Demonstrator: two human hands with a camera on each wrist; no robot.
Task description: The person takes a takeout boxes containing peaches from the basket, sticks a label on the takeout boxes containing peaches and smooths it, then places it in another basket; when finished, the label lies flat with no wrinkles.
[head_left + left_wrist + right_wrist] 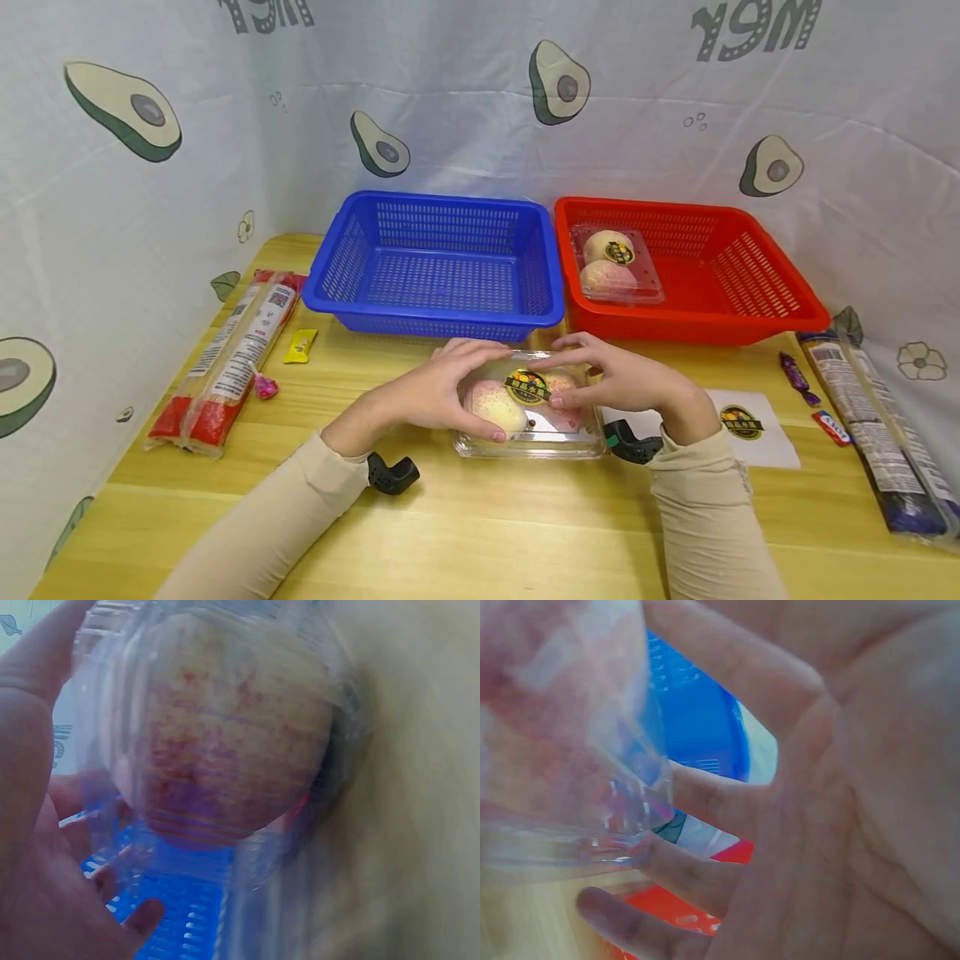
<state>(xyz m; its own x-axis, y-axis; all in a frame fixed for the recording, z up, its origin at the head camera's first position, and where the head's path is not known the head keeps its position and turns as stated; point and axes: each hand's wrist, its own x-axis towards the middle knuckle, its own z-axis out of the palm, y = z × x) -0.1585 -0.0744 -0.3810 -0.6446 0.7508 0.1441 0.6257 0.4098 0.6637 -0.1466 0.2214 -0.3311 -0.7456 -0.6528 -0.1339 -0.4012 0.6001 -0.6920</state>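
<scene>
left hand [442, 392] + right hand [622, 379] | grip apple clamshell [528, 412] | on table [480, 517]

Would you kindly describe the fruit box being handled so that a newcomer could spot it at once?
Start at the blue basket at the back of the wooden table; just in front of it lies a clear clamshell box holding two pinkish fruits. Unlike the matching box in the red basket, both hands hold this one.
</scene>
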